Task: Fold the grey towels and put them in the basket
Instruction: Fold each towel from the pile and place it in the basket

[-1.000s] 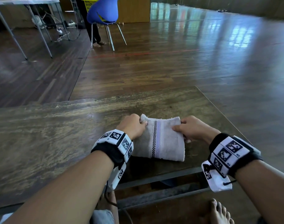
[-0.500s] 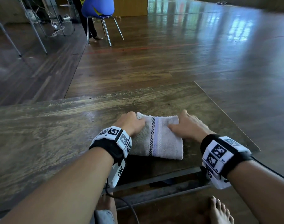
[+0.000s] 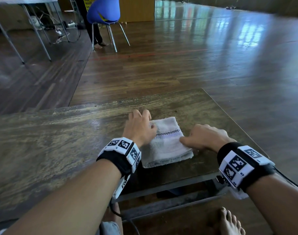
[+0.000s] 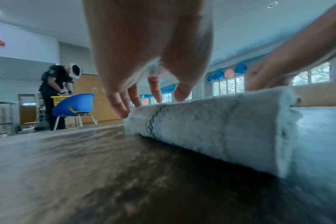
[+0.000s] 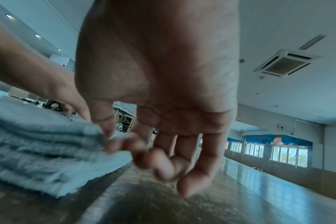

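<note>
The folded grey terry towel (image 3: 167,141) looks soft, light and floppy (layers may slip): left hand (image 3: 139,128) rests open-fingered on it, right hand (image 3: 204,137) pinches its edge; best lifted gripping both sides.

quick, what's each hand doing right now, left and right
Left hand: open, fingers spread, resting on the folded grey towel.
Right hand: thumb and forefinger pinch the towel's right edge.
</note>
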Demonstrator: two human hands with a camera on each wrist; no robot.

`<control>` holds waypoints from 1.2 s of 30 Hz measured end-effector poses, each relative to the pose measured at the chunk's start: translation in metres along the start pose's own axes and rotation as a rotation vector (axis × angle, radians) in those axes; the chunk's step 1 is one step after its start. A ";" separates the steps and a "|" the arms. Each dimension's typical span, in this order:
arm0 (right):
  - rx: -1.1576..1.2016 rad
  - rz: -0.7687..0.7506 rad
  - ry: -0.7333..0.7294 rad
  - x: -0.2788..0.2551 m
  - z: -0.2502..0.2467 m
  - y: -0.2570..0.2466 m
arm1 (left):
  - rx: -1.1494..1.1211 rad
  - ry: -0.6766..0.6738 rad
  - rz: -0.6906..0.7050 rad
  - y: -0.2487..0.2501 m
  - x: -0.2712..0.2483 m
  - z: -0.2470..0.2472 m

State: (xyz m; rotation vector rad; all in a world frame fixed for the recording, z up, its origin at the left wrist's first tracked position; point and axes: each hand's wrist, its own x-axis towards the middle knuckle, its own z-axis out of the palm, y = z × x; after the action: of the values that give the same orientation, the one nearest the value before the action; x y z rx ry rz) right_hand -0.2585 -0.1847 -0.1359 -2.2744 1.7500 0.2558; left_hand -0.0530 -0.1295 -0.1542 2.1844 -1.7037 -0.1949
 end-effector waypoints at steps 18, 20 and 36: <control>0.115 -0.396 0.095 -0.001 0.061 -0.017 | -0.006 -0.368 -0.049 0.022 -0.027 0.039; 0.141 -0.366 0.105 -0.003 0.062 -0.019 | -0.010 -0.368 -0.046 0.018 -0.026 0.040; 0.241 -0.156 0.081 -0.005 0.064 -0.018 | -0.008 -0.375 -0.212 0.011 -0.014 0.039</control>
State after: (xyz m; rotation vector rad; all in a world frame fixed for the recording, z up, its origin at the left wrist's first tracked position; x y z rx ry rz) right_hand -0.2411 -0.1564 -0.1936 -2.2556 1.5347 -0.0753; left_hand -0.0794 -0.1256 -0.1874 2.4377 -1.6378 -0.7047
